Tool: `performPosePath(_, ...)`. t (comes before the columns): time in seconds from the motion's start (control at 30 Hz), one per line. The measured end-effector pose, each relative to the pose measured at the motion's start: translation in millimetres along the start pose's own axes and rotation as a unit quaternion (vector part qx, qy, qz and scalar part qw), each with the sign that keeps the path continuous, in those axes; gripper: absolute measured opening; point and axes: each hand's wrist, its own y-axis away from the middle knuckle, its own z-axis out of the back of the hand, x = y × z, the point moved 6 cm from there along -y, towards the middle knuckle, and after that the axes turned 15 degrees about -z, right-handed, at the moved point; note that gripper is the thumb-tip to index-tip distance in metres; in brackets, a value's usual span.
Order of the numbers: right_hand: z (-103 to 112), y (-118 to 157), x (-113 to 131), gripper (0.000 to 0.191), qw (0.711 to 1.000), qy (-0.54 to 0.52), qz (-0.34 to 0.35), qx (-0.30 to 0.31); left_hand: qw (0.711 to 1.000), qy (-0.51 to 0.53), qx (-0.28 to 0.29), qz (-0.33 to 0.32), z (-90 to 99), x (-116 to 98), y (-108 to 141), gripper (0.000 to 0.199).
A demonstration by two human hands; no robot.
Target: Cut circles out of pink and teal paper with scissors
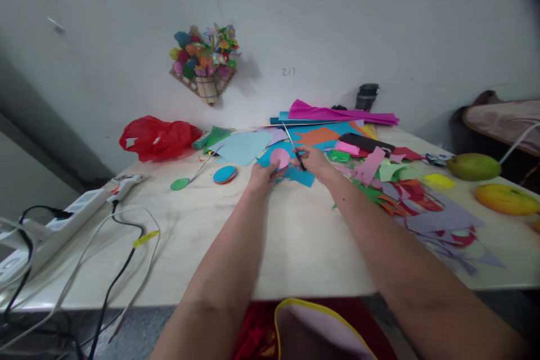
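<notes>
Your left hand [267, 173] pinches the pink paper circle [279, 157], likely light, bendable, best edge-held; your right hand [314, 162] grips black-handled metal scissors [300, 159].

The pink disc [278, 155] is thin matt paper, as are the blue disc [225, 174] and the green disc [180, 184]; the scissors [299, 157] show pale metal blades and dark handles that look plastic; the scraps [442, 215] are flat, dull paper with cut edges; the magenta roll [343, 113] looks like soft, matt paper or cloth, hard to tell which; the red bag [158, 138] is thin, crinkled, slightly shiny plastic; the power strip [78, 215] is smooth white plastic; the bench [304, 247] is smooth, faintly mottled and softly glossy; the wall [126, 67] is matt; the flower holder [206, 90] looks like slatted wood or bamboo.
</notes>
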Motion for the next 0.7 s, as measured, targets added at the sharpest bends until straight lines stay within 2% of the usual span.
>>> performPosePath(0.13,5.8,2.7,-3.8,0.027,0.999,0.038,-0.02,0.027,1.0,0.007,-0.02,-0.016,4.7,-5.0,-0.2,0.034)
performPosePath(0.3,9.2,4.6,-8.8,0.03,0.985,0.122,0.005,0.123,1.0,0.018,-0.016,-0.012,4.4,-6.6,0.1,0.029)
performPosePath(0.4,12.1,3.2,-12.9,0.033,0.977,0.143,0.013,0.158,1.0,0.027,-0.014,0.002,4.6,-3.9,-0.6,0.028)
performPosePath(0.57,13.1,1.8,-16.1,0.035,0.97,0.148,0.021,0.193,0.999,0.034,-0.012,0.022,4.7,0.0,-0.9,0.03)
performPosePath(0.7,11.2,5.3,-13.5,0.036,0.969,0.151,0.026,0.193,0.999,0.035,0.002,0.022,3.5,0.5,-1.0,0.028)
